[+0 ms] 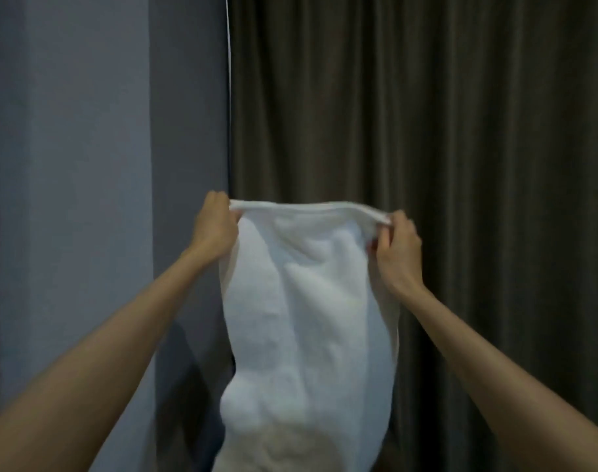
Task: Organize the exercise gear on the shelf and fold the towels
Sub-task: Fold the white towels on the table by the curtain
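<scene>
A white towel (308, 321) hangs lengthwise in front of me, held up in the air by its top edge. My left hand (216, 226) grips the top left corner. My right hand (398, 247) pinches the top right corner. Both arms are stretched forward and up. The towel's lower end runs out of the frame at the bottom. No shelf or exercise gear is in view.
A dark brown pleated curtain (444, 131) fills the right and middle background. A grey-blue wall (86, 148) stands at the left, with a thin white cord (229, 97) hanging along the curtain's edge.
</scene>
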`<action>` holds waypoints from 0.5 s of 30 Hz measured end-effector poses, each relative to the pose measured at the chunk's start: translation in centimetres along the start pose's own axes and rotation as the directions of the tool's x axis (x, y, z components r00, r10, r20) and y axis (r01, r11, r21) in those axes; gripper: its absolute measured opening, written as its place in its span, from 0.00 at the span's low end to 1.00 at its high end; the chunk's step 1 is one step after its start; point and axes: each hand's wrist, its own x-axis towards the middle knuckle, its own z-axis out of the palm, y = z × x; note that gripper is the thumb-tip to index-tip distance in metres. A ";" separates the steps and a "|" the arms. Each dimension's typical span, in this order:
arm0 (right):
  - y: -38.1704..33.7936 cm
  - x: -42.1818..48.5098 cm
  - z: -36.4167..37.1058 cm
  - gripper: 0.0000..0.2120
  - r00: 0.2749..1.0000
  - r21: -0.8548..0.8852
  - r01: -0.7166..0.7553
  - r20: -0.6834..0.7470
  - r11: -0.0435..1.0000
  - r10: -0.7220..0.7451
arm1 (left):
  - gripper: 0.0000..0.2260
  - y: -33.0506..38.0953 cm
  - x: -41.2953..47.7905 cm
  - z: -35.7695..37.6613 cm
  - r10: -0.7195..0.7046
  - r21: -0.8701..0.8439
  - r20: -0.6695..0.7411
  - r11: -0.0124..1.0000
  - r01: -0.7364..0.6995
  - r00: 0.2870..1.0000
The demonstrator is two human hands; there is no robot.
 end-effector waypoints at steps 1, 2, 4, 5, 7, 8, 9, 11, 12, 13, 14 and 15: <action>0.3 -0.5 -0.5 0.04 0.998 -0.025 0.005 0.067 1.000 -0.004 | 0.05 -0.3 -0.8 -0.1 0.014 -0.009 -0.009 1.000 -0.014 1.000; 0.2 -0.2 -1.2 0.04 0.997 -0.020 0.051 0.052 0.999 -0.049 | 0.06 -0.4 -1.5 -0.3 0.042 -0.059 -0.073 0.997 -0.046 0.996; -1.3 1.9 -2.3 0.04 0.972 0.018 0.186 -0.148 0.982 -0.181 | 0.06 1.0 -1.3 -0.9 0.049 -0.208 -0.312 0.971 -0.119 0.949; -2.2 3.1 -2.5 0.04 0.952 0.045 0.226 -0.220 0.973 -0.211 | 0.05 2.2 -0.5 -1.2 0.029 -0.254 -0.388 0.957 -0.138 0.921; -3.4 3.9 -2.0 0.04 0.973 0.091 0.191 -0.152 0.977 -0.176 | 0.03 4.1 0.5 -1.6 -0.009 -0.274 -0.335 0.958 -0.088 0.942; -3.2 3.4 -1.6 0.05 0.994 0.078 0.109 -0.036 0.991 -0.106 | 0.03 4.4 0.4 -1.6 -0.030 -0.272 -0.275 0.961 -0.048 0.961; -2.5 2.7 -1.4 0.05 0.998 0.070 0.036 0.054 0.997 -0.040 | 0.04 4.4 0.1 -1.6 -0.041 -0.283 -0.250 0.959 -0.032 0.967; -1.6 1.8 -2.0 0.05 0.999 0.124 -0.026 0.021 0.992 0.024 | 0.04 4.1 -1.0 -1.9 -0.034 -0.307 -0.293 0.950 -0.061 0.955; -1.8 1.7 -2.5 0.05 0.999 0.157 -0.019 -0.039 0.987 0.025 | 0.03 4.2 -1.7 -2.1 -0.030 -0.322 -0.329 0.943 -0.082 0.944; -2.4 1.6 -2.9 0.05 0.994 0.177 0.016 -0.108 0.984 0.003 | 0.02 4.4 -2.0 -2.4 -0.042 -0.352 -0.371 0.931 -0.098 0.928; -3.4 1.8 -3.2 0.05 0.982 0.203 0.076 -0.183 0.976 -0.039 | 0.02 4.9 -1.8 -2.8 -0.074 -0.397 -0.413 0.912 -0.107 0.908; -4.6 2.0 -3.4 0.05 0.963 0.232 0.145 -0.257 0.962 -0.083 | 0.03 5.4 -1.5 -3.4 -0.121 -0.441 -0.451 0.891 -0.103 0.884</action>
